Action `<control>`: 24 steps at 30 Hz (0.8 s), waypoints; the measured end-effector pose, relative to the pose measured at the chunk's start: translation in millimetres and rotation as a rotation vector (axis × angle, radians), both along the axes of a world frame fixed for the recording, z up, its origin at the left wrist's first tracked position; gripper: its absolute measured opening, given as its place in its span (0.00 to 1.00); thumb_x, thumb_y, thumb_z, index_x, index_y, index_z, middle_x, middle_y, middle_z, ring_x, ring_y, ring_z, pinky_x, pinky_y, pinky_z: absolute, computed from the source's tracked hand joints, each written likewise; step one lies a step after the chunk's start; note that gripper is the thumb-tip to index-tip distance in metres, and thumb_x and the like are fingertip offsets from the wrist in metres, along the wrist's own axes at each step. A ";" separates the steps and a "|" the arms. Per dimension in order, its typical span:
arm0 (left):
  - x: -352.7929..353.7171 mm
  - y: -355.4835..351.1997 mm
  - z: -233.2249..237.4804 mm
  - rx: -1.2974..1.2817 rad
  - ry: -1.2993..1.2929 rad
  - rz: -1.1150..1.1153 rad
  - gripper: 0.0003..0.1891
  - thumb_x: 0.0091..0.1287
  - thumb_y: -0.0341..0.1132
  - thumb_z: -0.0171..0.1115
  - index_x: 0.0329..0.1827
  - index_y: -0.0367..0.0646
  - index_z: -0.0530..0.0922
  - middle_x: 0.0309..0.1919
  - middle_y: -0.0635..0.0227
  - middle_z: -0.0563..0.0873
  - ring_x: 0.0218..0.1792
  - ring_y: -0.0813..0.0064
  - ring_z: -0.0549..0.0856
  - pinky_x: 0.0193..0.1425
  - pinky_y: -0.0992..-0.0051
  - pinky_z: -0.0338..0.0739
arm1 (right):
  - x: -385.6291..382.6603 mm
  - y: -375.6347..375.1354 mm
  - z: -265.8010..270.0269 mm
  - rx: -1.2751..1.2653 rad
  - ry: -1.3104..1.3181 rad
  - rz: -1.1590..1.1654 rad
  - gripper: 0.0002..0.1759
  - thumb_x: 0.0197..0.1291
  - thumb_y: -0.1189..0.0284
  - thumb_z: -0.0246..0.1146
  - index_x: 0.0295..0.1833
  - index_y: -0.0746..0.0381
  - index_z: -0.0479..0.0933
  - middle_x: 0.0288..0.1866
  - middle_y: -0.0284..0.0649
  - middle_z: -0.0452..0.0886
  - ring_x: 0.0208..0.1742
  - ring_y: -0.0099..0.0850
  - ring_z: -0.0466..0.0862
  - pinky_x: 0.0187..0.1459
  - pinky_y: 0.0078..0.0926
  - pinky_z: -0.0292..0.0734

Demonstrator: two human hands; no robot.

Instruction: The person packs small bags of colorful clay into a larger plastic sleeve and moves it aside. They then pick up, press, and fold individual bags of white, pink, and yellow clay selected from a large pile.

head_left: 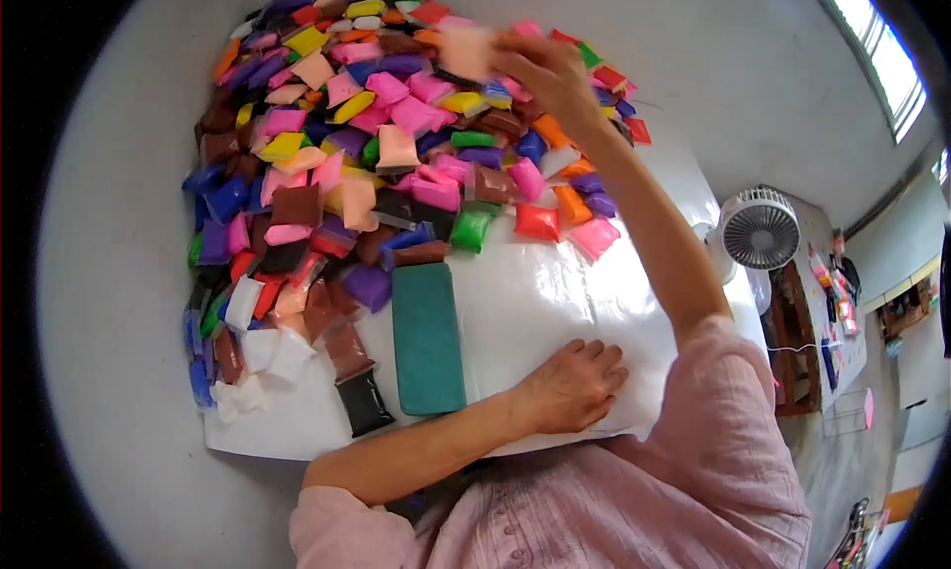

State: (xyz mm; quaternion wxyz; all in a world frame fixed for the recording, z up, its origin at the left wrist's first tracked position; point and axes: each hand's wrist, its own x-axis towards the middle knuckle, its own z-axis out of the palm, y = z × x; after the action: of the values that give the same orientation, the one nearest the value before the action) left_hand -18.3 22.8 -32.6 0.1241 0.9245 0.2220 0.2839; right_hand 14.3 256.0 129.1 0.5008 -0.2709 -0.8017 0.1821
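High over the far side of the pile, my right hand [545, 69] pinches a peach-coloured packet [466, 54], slightly blurred. Colourful soft packets [426, 118] lie heaped below and to the left of it. My left hand [573, 386] rests near the front edge of the white table [535, 321], fingers curled in and nothing visible in them. To its left lies a teal rectangular block or case [428, 341]. A black packet [365, 405] and a brown packet [347, 353] lie beyond that, beside several white packets [277, 353].
The heap reaches back to the grey wall [119, 222]. Red [536, 222] and pink [594, 238] packets lie at its right edge. A small white fan [760, 230] stands right of the table. Farther right, another table [827, 302] holds assorted items.
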 end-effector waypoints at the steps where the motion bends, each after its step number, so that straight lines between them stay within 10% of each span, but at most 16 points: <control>1: 0.0 0.2 -0.9 -0.009 0.005 -0.002 0.15 0.56 0.36 0.66 0.44 0.40 0.78 0.41 0.58 0.77 0.42 0.60 0.80 0.46 0.65 0.74 | -24.2 -5.1 7.8 -0.026 0.104 0.168 0.16 0.61 0.65 0.67 0.49 0.63 0.83 0.41 0.38 0.85 0.39 0.21 0.82 0.40 0.22 0.79; 2: -0.4 0.7 -1.1 0.000 -0.005 -0.001 0.16 0.56 0.36 0.66 0.46 0.40 0.78 0.41 0.58 0.77 0.42 0.60 0.80 0.46 0.65 0.74 | -37.9 -7.8 12.4 -0.050 0.208 0.337 0.18 0.61 0.63 0.68 0.52 0.62 0.82 0.46 0.39 0.85 0.44 0.23 0.83 0.41 0.23 0.79; 7: -0.4 0.1 -2.4 0.005 -0.022 0.003 0.15 0.56 0.35 0.65 0.44 0.40 0.78 0.40 0.59 0.77 0.41 0.60 0.80 0.46 0.65 0.75 | 16.7 -22.9 -22.4 0.444 -0.155 -0.328 0.15 0.60 0.63 0.67 0.51 0.57 0.83 0.57 0.44 0.80 0.57 0.46 0.80 0.57 0.39 0.75; 9: -0.7 -0.1 -0.7 0.012 -0.026 -0.002 0.13 0.56 0.35 0.65 0.41 0.40 0.77 0.38 0.59 0.76 0.40 0.61 0.80 0.46 0.65 0.74 | 64.7 -33.3 -56.0 0.209 -0.289 -0.431 0.22 0.61 0.62 0.70 0.58 0.59 0.80 0.55 0.43 0.81 0.57 0.40 0.81 0.58 0.35 0.75; 14: 1.3 0.6 -5.0 0.063 -0.091 0.000 0.10 0.55 0.34 0.66 0.37 0.42 0.76 0.36 0.60 0.75 0.39 0.61 0.79 0.44 0.65 0.73 | 104.0 -72.9 -138.1 -0.066 -0.533 -0.612 0.48 0.50 0.46 0.73 0.71 0.57 0.64 0.71 0.67 0.60 0.67 0.62 0.69 0.61 0.51 0.71; 18: 0.8 1.5 -2.9 0.074 -0.097 -0.004 0.10 0.55 0.34 0.66 0.37 0.42 0.76 0.36 0.60 0.75 0.38 0.61 0.79 0.43 0.65 0.73 | 62.1 -89.6 -146.8 -0.128 -0.659 -0.539 0.49 0.51 0.45 0.72 0.74 0.52 0.60 0.76 0.63 0.53 0.76 0.63 0.53 0.64 0.63 0.60; 24: 0.1 -1.4 -3.7 0.052 -0.062 -0.003 0.11 0.55 0.35 0.65 0.38 0.42 0.76 0.37 0.60 0.75 0.38 0.62 0.79 0.43 0.65 0.73 | 64.6 -45.1 -165.1 0.176 -0.593 -0.564 0.37 0.54 0.50 0.70 0.67 0.53 0.69 0.72 0.50 0.64 0.71 0.52 0.64 0.63 0.54 0.61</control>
State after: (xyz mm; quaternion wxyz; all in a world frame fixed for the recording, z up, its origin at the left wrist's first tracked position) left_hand -18.2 21.4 -36.3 0.1074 0.9186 0.2092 0.3177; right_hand 78.9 210.9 -36.0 0.2999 -0.4767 -0.8180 -0.1174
